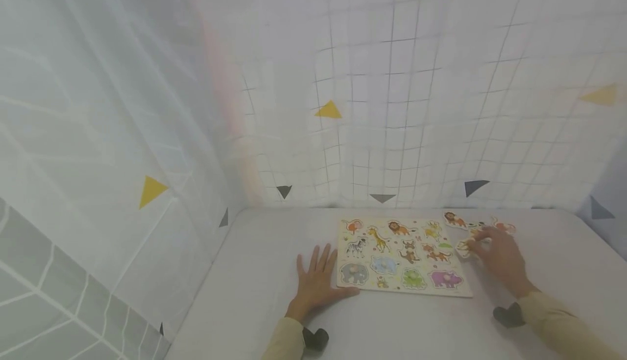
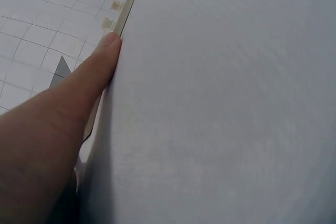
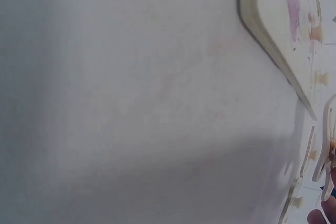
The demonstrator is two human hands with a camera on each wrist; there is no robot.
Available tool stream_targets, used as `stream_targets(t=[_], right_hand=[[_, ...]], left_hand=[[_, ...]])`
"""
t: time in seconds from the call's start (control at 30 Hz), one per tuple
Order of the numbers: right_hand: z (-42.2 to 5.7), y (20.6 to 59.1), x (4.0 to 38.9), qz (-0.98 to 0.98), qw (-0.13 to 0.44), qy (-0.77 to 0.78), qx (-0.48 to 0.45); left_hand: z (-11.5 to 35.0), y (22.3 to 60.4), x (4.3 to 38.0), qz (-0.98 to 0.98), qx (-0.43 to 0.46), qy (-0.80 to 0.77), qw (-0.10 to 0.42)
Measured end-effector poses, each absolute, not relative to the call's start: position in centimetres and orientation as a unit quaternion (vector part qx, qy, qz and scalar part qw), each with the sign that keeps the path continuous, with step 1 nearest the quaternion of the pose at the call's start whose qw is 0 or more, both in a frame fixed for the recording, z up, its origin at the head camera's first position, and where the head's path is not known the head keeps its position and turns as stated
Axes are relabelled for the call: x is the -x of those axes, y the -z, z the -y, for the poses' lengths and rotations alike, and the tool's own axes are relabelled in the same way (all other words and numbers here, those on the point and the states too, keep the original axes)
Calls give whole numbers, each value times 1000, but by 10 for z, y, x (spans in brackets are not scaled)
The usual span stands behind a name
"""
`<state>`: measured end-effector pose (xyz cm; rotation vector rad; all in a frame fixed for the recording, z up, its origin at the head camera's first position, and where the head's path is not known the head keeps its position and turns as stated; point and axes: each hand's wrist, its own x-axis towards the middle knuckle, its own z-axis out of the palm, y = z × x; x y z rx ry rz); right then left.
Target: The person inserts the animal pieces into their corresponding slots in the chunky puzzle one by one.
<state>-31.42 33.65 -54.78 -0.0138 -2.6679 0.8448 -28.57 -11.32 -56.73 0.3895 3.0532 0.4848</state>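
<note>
A wooden animal puzzle board point(image 1: 416, 289) lies on the table, with pictures such as a giraffe, a zebra and a kangaroo. The grey elephant point(image 1: 354, 274), green frog point(image 1: 413, 279) and purple hippo point(image 1: 446, 279) lie along its near side. My left hand point(image 1: 315, 281) rests spread beside the left edge, and its thumb point(image 2: 100, 59) lies along the board's near edge. At the board's right side my right hand point(image 1: 502, 256) pinches a puzzle piece point(image 1: 464, 248), its animal mostly covered by the fingers. That piece point(image 3: 326, 142) is tilted up in the right wrist view.
Beyond the right hand lie loose pieces, among them a lion point(image 1: 454, 219) and a red-orange monkey point(image 1: 504, 226); the hand partly hides others. The pale table point(image 1: 235, 300) meets a gridded curtain point(image 1: 382, 131) at the back and another curtain on the left.
</note>
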Motion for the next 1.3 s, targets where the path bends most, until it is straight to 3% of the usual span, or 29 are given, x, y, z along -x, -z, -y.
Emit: stream_targets(t=[0.37, 0.6, 1.0, 1.3], right_hand=[[-320, 535, 312, 943, 142, -302, 12], [-308, 531, 317, 934, 160, -321, -5], [-286, 531, 325, 931, 156, -330, 1], [-261, 525, 332, 933, 177, -314, -24]], left_hand=[[114, 582, 291, -981, -125, -145, -10], [115, 575, 289, -981, -126, -150, 8], [115, 578, 289, -976, -136, -171, -15], [114, 572, 286, -977, -131, -170, -5]])
